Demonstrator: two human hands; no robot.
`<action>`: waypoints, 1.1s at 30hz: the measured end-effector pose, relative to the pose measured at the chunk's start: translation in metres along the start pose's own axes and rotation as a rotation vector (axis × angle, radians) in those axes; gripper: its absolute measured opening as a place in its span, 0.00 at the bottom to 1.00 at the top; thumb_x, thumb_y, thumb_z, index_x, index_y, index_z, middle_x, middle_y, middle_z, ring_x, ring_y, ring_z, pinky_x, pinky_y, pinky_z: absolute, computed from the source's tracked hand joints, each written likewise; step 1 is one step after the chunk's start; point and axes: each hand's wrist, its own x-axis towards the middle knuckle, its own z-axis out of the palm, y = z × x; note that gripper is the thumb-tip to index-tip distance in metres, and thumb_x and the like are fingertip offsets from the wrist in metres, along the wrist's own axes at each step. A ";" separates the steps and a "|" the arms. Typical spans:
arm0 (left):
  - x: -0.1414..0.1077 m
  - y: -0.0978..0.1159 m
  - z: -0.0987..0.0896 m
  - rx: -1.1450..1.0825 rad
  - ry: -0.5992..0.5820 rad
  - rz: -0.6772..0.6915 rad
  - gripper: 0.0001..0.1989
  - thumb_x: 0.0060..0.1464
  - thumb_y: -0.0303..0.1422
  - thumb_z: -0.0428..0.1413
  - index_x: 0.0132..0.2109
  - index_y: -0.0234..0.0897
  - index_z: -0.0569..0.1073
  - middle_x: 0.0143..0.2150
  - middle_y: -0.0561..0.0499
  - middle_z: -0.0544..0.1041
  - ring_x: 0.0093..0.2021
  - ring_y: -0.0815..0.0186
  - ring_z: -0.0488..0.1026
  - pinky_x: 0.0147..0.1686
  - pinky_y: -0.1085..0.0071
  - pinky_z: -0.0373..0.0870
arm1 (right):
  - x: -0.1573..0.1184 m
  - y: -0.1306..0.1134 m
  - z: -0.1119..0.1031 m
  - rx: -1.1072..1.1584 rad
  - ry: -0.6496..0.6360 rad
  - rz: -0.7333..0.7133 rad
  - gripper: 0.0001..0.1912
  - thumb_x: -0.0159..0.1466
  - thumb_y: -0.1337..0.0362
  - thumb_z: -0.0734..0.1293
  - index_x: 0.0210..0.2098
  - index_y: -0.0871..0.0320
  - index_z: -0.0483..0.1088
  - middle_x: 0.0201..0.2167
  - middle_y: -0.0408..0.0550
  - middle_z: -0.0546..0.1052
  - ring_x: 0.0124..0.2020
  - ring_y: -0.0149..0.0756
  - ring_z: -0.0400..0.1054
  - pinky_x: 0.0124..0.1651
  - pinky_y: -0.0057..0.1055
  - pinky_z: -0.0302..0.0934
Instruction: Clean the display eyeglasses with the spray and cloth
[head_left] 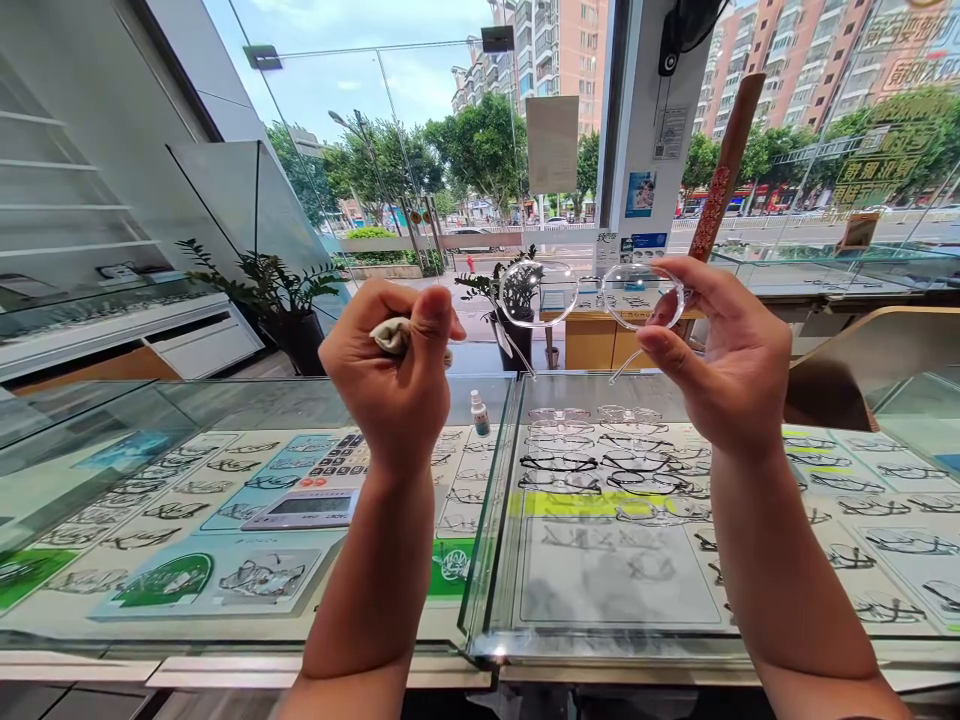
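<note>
My right hand (724, 345) pinches a pair of eyeglasses (541, 324) by its right lens, thumb and fingers on either side. The glasses have a thin, clear-looking frame and hang in the air above the counter, temples pointing down and away. My left hand (397, 370) is closed in a fist around a crumpled pale cloth (391, 336), which shows between the fingers and thumb. This fist is to the left of the glasses, apart from them. Below, on the glass counter, stands a small white bottle (479, 413) with a blue label.
Rows of eyeglasses (559, 462) lie inside the glass display counter (495, 520). A calculator (311, 508) rests at the left. Potted plants (289, 320) stand beyond the counter, before large windows onto a street. A brown curved board (847, 370) rises at the right.
</note>
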 end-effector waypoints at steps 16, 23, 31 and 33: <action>-0.002 0.004 0.000 0.031 -0.175 -0.056 0.10 0.68 0.42 0.62 0.39 0.44 0.78 0.32 0.50 0.77 0.24 0.70 0.61 0.22 0.62 0.53 | 0.000 0.002 0.000 0.004 0.003 -0.005 0.28 0.63 0.44 0.77 0.59 0.44 0.77 0.50 0.47 0.81 0.46 0.48 0.78 0.58 0.57 0.75; -0.003 0.001 0.002 -0.054 -0.194 -0.105 0.12 0.69 0.45 0.61 0.40 0.44 0.75 0.34 0.49 0.77 0.26 0.69 0.65 0.24 0.64 0.60 | 0.000 0.003 0.000 0.026 0.010 0.004 0.29 0.62 0.44 0.78 0.59 0.44 0.77 0.51 0.47 0.81 0.45 0.46 0.78 0.58 0.56 0.75; -0.002 0.002 0.003 -0.070 -0.198 -0.116 0.12 0.68 0.45 0.61 0.40 0.45 0.74 0.34 0.49 0.76 0.26 0.68 0.64 0.23 0.64 0.60 | 0.001 0.002 0.000 0.018 0.010 0.014 0.29 0.62 0.43 0.77 0.59 0.44 0.77 0.50 0.47 0.81 0.45 0.46 0.78 0.59 0.56 0.74; -0.002 0.001 0.003 -0.074 -0.198 -0.110 0.11 0.68 0.45 0.62 0.40 0.45 0.74 0.34 0.48 0.76 0.26 0.68 0.64 0.22 0.64 0.60 | 0.001 0.002 0.000 0.014 0.012 0.021 0.29 0.62 0.42 0.77 0.58 0.44 0.77 0.50 0.47 0.81 0.45 0.47 0.78 0.59 0.56 0.75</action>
